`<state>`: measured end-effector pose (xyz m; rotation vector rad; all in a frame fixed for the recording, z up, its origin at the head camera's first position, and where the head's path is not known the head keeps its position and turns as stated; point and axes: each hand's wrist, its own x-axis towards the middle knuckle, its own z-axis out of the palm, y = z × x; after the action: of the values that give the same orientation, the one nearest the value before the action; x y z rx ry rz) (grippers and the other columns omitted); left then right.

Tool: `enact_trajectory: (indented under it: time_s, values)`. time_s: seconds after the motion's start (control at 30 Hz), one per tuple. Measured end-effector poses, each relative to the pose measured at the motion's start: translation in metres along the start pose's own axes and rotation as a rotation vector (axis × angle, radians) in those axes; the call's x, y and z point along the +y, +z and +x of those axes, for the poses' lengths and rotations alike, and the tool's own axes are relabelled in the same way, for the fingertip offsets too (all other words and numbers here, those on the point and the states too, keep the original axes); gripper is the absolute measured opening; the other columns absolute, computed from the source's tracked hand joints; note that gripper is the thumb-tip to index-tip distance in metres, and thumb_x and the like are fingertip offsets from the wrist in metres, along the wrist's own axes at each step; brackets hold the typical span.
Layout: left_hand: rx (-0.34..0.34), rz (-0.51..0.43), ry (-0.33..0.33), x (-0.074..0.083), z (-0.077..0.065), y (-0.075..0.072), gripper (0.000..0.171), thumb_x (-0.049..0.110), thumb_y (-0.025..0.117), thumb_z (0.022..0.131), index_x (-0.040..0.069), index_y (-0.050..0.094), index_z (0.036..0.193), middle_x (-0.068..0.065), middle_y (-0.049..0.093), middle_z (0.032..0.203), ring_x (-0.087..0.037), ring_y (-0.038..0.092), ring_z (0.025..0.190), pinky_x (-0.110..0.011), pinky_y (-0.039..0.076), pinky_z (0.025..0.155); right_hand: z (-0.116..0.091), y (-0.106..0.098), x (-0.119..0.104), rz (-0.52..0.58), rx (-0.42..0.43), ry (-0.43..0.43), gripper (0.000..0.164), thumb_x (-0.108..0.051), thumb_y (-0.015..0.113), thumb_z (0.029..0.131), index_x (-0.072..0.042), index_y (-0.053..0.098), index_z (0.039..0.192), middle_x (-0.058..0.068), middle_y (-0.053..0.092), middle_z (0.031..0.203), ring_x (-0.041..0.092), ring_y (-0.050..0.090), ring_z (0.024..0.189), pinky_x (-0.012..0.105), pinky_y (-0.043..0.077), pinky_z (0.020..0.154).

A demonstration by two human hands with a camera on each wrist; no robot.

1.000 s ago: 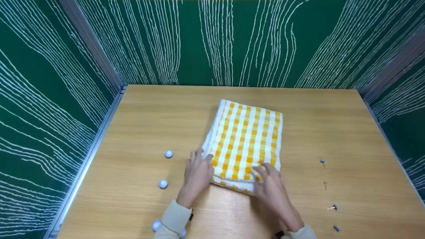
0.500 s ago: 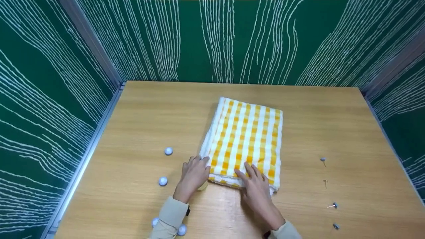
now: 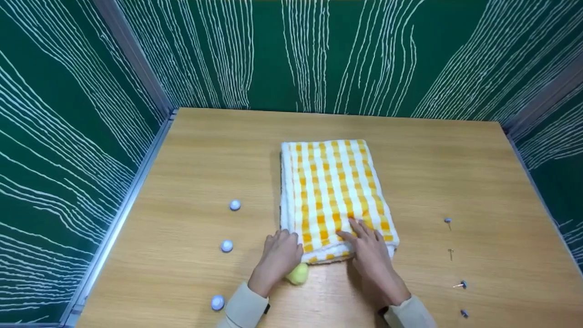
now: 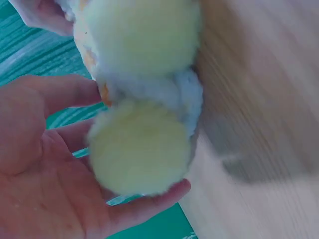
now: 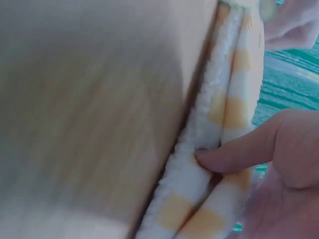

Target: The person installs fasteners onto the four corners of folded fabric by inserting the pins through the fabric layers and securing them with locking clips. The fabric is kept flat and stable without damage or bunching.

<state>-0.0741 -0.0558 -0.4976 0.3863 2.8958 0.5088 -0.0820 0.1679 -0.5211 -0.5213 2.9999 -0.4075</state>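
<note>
A folded yellow-and-white checked blanket [image 3: 334, 191] lies on the wooden table, its layered edge towards me. My left hand [image 3: 281, 253] grips its near left corner, thumb against the near edge and fingers along the left side. By that hand hangs a pale yellow pom-pom [image 3: 298, 274]. Two fluffy pom-poms show in the left wrist view, the lower pom-pom [image 4: 142, 149] lying between my fingers. My right hand [image 3: 371, 255] holds the near edge further right. Its fingers rest on top, while in the right wrist view the thumb [image 5: 219, 158] presses into the folded layers.
White balls, such as this ball [image 3: 235, 205], stand in a row on the left of the table [image 3: 205, 155]. Small round-headed pins, one pin [image 3: 461, 284] among them, lie on the right. Green walls with white lines, one wall [image 3: 264, 54] at the back, enclose the table.
The blanket has turned counterclockwise, its far end moving left and its near right corner moving right. My right hand first slid left, then went back right. The yellow pom-pom has come into fuller view.
</note>
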Motion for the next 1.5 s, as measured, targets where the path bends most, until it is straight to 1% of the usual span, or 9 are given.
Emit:
enact_trajectory:
  time_s: [0.37,0.5,0.6,0.7,0.87,0.97,1.1,1.3,1.5]
  values:
    - [-0.137,-0.153,0.138,0.023,-0.004,0.008,0.029,0.02,0.055,0.094,0.007,0.057,0.068,0.002,0.04,0.057,-0.011,0.036,0.05,-0.024,0.033,0.044,-0.002,-0.024,0.018,0.097,-0.099,0.041,0.056,0.02,0.056,0.075,-0.009,0.064,0.122,0.022,0.036,0.145,0.046,0.027,0.134,0.072,0.015,0.099]
    - [-0.189,-0.232,0.159,0.011,0.001,-0.005,0.023,0.019,0.052,0.096,0.01,0.06,0.075,0.004,0.045,0.06,-0.008,0.04,0.05,-0.022,0.035,0.044,-0.008,-0.023,0.0,0.138,0.015,-0.011,0.045,0.015,0.062,0.069,-0.006,0.067,0.108,0.024,0.047,0.135,0.045,0.038,0.126,0.07,0.021,0.099]
    - [-0.098,-0.198,0.201,-0.001,0.01,-0.016,0.02,0.014,0.049,0.094,0.01,0.062,0.078,0.002,0.05,0.065,-0.01,0.045,0.055,-0.023,0.039,0.046,-0.014,-0.016,-0.02,0.164,0.18,-0.073,0.03,0.005,0.07,0.071,-0.01,0.065,0.096,0.022,0.055,0.124,0.042,0.048,0.116,0.064,0.032,0.094]
    - [0.095,-0.114,0.234,-0.011,0.022,-0.024,0.016,0.01,0.051,0.09,0.007,0.067,0.088,-0.003,0.058,0.077,-0.014,0.054,0.065,-0.026,0.046,0.053,-0.017,-0.008,-0.043,0.198,0.303,-0.108,0.024,-0.009,0.074,0.076,-0.01,0.065,0.098,0.022,0.057,0.119,0.04,0.051,0.111,0.058,0.037,0.088]
    - [0.272,-0.078,0.221,-0.023,0.043,-0.03,0.024,0.012,0.058,0.09,0.007,0.067,0.111,-0.013,0.061,0.115,-0.027,0.057,0.104,-0.039,0.051,0.081,-0.016,0.011,-0.073,0.203,0.352,-0.12,0.042,-0.03,0.073,0.081,-0.009,0.062,0.116,0.024,0.053,0.123,0.04,0.048,0.115,0.058,0.039,0.087]
    - [0.205,-0.094,0.191,-0.029,0.052,-0.027,0.03,0.014,0.056,0.092,0.008,0.063,0.121,-0.015,0.05,0.136,-0.033,0.044,0.126,-0.049,0.042,0.096,-0.015,0.022,-0.084,0.141,0.268,-0.123,0.051,-0.038,0.068,0.084,-0.014,0.058,0.128,0.023,0.049,0.129,0.042,0.044,0.119,0.059,0.038,0.089]
    - [0.057,-0.099,0.124,-0.036,0.056,-0.018,0.036,0.019,0.051,0.095,0.009,0.058,0.129,-0.015,0.037,0.147,-0.036,0.03,0.135,-0.052,0.032,0.104,-0.015,0.031,-0.089,0.037,0.108,-0.147,0.037,-0.038,0.057,0.091,-0.021,0.063,0.123,0.022,0.045,0.135,0.046,0.039,0.123,0.061,0.033,0.091]
    - [-0.013,-0.122,0.043,-0.037,0.055,-0.015,0.037,0.022,0.049,0.095,0.013,0.058,0.13,-0.011,0.038,0.147,-0.031,0.033,0.134,-0.047,0.032,0.105,-0.014,0.026,-0.084,0.004,-0.015,-0.148,0.03,-0.032,0.046,0.098,-0.019,0.07,0.109,0.019,0.046,0.136,0.044,0.035,0.127,0.064,0.03,0.092]
    - [-0.076,-0.086,0.029,-0.026,0.043,-0.016,0.037,0.025,0.048,0.096,0.015,0.058,0.13,-0.009,0.043,0.143,-0.03,0.036,0.129,-0.052,0.034,0.098,-0.02,0.015,-0.062,0.022,-0.021,-0.117,0.035,-0.032,0.044,0.099,-0.012,0.072,0.099,0.017,0.054,0.13,0.041,0.041,0.126,0.064,0.029,0.095]
